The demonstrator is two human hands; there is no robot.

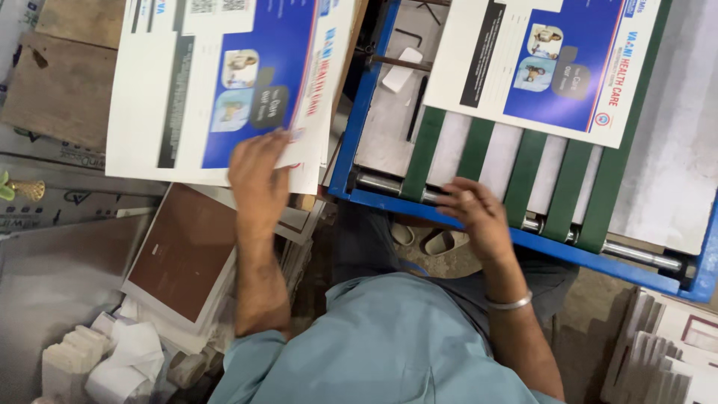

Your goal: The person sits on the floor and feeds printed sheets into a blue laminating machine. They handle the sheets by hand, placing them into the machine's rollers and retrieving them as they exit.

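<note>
- Nearest the camera, the left hand [258, 179] presses flat, fingers spread, on the near edge of a white-and-blue printed card sheet [217, 82] topping the stack.
- Right hand [475, 213] rests loosely open on the near roller of the blue-framed feed table [523, 239], grasping nothing.
- Another printed sheet [546, 60] lies on the green belts [523, 168], towards the far edge.
- Judged step: drawing the top sheet; next it needs sliding squarely onto the belts.

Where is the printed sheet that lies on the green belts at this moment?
In the head view the printed sheet lies at the upper right, on the green belts inside the blue frame, up the belts from the right hand.
</note>
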